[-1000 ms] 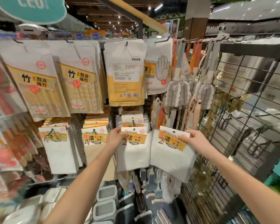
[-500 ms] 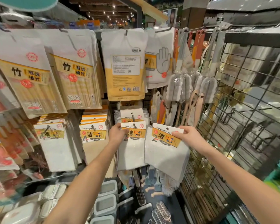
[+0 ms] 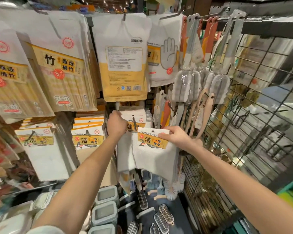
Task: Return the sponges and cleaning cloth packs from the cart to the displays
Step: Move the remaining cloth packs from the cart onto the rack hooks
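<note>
Now we're hanging a cleaning cloth pack (image 3: 152, 146): our right hand (image 3: 176, 136) pinches its header card, just beside the peg, while our left hand (image 3: 116, 124) grips the hanging packs (image 3: 134, 125). Next, we must thread its hole onto that hook.

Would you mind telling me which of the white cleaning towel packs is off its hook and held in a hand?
The white cleaning towel pack marked 2, pinched at its orange header by the right hand. The packs marked 4 hang on display hooks.

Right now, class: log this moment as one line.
left hand: steadying hung packs | right hand: holding cleaning towel pack | step: hooking pending
</note>
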`<action>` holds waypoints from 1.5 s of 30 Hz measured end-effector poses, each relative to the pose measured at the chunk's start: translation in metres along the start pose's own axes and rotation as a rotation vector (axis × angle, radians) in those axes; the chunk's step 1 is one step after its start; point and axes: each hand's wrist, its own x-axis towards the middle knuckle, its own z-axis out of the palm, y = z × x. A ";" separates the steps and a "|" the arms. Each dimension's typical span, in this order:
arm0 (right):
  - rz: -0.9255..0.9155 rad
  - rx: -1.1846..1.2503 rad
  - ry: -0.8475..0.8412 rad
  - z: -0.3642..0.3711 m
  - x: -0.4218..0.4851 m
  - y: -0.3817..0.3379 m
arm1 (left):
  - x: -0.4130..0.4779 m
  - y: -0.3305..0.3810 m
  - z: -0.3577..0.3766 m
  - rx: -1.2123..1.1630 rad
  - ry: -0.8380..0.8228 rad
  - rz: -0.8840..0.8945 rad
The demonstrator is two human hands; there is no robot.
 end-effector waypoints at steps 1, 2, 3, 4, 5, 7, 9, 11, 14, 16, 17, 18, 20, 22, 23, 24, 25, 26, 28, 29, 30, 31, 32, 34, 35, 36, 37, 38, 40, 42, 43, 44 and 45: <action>0.015 -0.007 -0.011 0.007 0.005 -0.004 | -0.003 0.000 -0.005 -0.010 0.039 0.062; 0.020 -0.006 -0.027 0.015 0.011 -0.006 | -0.004 -0.001 -0.010 -0.012 0.068 0.123; 0.021 -0.002 -0.044 0.022 0.016 -0.009 | -0.007 -0.001 -0.016 -0.026 0.065 0.167; 0.011 0.016 -0.062 0.028 0.021 -0.012 | -0.009 -0.003 -0.023 -0.057 0.043 0.198; 0.007 0.031 -0.076 0.033 0.024 -0.015 | -0.013 -0.002 -0.029 -0.099 -0.002 0.208; 0.002 0.061 -0.088 0.040 0.029 -0.020 | -0.021 -0.002 -0.039 -0.191 -0.106 0.209; 0.004 0.079 -0.090 0.045 0.032 -0.019 | -0.025 -0.007 -0.044 -0.237 -0.171 0.212; 0.003 0.082 -0.075 0.049 0.036 -0.015 | -0.026 -0.015 -0.048 -0.262 -0.197 0.213; 0.007 0.084 -0.030 0.054 0.043 -0.009 | -0.026 -0.027 -0.052 -0.286 -0.200 0.191; 0.003 0.080 0.004 0.055 0.049 -0.011 | -0.028 -0.032 -0.054 -0.291 -0.199 0.179; 0.002 0.064 0.034 0.056 0.051 -0.015 | -0.030 -0.031 -0.055 -0.299 -0.201 0.178; 0.003 0.043 0.067 0.057 0.056 -0.017 | -0.032 -0.030 -0.057 -0.310 -0.201 0.174; 0.009 -0.038 0.128 0.059 0.066 -0.025 | -0.036 -0.026 -0.063 -0.352 -0.197 0.166; 0.074 -0.139 0.192 0.063 0.080 -0.031 | -0.038 -0.025 -0.068 -0.392 -0.182 0.145; 0.112 -0.205 0.219 0.065 0.085 -0.035 | -0.039 -0.025 -0.071 -0.407 -0.177 0.141; 0.144 -0.248 0.237 0.068 0.091 -0.036 | -0.040 -0.026 -0.073 -0.419 -0.174 0.138; 0.169 -0.268 0.252 0.069 0.096 -0.038 | -0.041 -0.028 -0.076 -0.426 -0.173 0.140; 0.192 -0.264 0.259 0.070 0.101 -0.039 | -0.042 -0.029 -0.077 -0.427 -0.176 0.142; 0.224 -0.241 0.249 0.068 0.104 -0.042 | -0.045 -0.031 -0.081 -0.420 -0.173 0.138; 0.231 -0.231 0.247 0.066 0.103 -0.042 | -0.046 -0.030 -0.083 -0.425 -0.171 0.132; 0.231 -0.210 0.256 0.064 0.101 -0.042 | -0.048 -0.030 -0.084 -0.425 -0.172 0.123; 0.218 -0.208 0.260 0.061 0.096 -0.041 | -0.051 -0.029 -0.084 -0.421 -0.178 0.119; 0.204 -0.205 0.257 0.058 0.092 -0.041 | -0.053 -0.027 -0.084 -0.415 -0.186 0.118; 0.172 -0.196 0.205 0.051 0.080 -0.041 | -0.059 -0.021 -0.082 -0.419 -0.209 0.125; 0.161 -0.183 0.176 0.046 0.072 -0.041 | -0.062 -0.017 -0.081 -0.425 -0.224 0.131; 0.156 -0.179 0.158 0.041 0.061 -0.042 | -0.066 -0.013 -0.080 -0.427 -0.244 0.141; 0.150 -0.166 0.153 0.037 0.049 -0.042 | -0.070 -0.009 -0.079 -0.427 -0.271 0.159; 0.128 -0.151 0.156 0.034 0.036 -0.041 | -0.074 -0.005 -0.077 -0.425 -0.300 0.173; 0.081 -0.132 0.177 0.029 0.001 -0.041 | -0.083 0.001 -0.070 -0.436 -0.369 0.200; 0.062 -0.141 0.185 0.027 -0.030 -0.042 | -0.092 0.008 -0.063 -0.455 -0.417 0.216; 0.065 -0.147 0.200 0.026 -0.045 -0.042 | -0.097 0.011 -0.058 -0.461 -0.449 0.228; 0.075 -0.139 0.226 0.023 -0.064 -0.043 | -0.104 0.018 -0.054 -0.461 -0.492 0.252; 0.092 -0.125 0.248 0.021 -0.081 -0.044 | -0.111 0.022 -0.048 -0.459 -0.528 0.268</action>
